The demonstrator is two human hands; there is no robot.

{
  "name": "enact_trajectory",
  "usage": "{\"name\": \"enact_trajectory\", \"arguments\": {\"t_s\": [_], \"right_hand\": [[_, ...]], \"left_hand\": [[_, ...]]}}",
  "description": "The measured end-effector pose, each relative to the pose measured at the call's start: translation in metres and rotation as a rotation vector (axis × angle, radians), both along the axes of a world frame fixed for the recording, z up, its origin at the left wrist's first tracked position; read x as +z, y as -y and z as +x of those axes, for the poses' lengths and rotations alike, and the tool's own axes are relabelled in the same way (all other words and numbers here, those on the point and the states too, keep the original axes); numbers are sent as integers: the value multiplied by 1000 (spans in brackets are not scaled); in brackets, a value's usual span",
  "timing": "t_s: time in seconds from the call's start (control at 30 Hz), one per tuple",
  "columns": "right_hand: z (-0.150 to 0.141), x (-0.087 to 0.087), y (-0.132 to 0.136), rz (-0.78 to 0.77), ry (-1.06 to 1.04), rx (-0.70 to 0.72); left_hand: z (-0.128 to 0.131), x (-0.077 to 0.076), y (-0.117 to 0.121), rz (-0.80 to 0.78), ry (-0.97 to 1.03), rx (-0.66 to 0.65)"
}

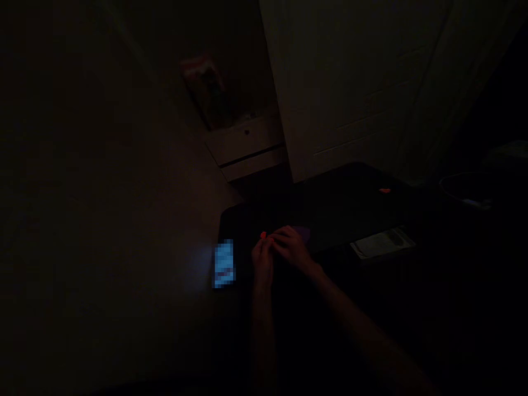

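Observation:
The room is very dark. My left hand point(263, 261) and my right hand point(291, 246) meet over a dark table point(330, 209), fingers curled together. A small orange-red thing point(263, 235) shows at the fingertips; which hand pinches it I cannot make out. A faint purple shape point(304, 233) lies just behind my right hand. A lit phone screen point(224, 263) glows blue at the table's left edge, close to my left hand.
A second small orange thing point(384, 191) lies far right on the table. A pale booklet point(381, 243) sits at the right. A white door point(363, 82) stands behind, with a low drawer unit point(247, 146) beside it. Pale floor spreads to the left.

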State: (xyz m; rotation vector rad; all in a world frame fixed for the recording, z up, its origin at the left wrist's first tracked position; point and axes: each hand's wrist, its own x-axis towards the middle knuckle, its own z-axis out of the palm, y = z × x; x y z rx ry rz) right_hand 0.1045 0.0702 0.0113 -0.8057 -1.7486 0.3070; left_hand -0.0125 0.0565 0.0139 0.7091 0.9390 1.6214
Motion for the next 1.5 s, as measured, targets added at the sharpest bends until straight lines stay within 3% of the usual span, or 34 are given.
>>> {"name": "enact_trajectory", "arguments": {"t_s": [0.2, 0.33, 0.6, 0.83, 1.23, 1.5], "right_hand": [[-1, 5, 3, -41, -67, -42], [-1, 6, 4, -60, -78, -43], [0, 12, 7, -101, -38, 33], [-2, 10, 8, -87, -11, 47], [-1, 4, 1, -106, -45, 13], [-2, 7, 4, -116, -44, 14]], "left_hand": [[1, 7, 5, -46, 133, -81], [0, 8, 5, -38, 117, -126], [-1, 6, 3, -23, 58, -18], [-3, 4, 5, 20, 37, -16], [0, 8, 5, -45, 101, -41], [0, 6, 6, 2, -26, -12]]}}
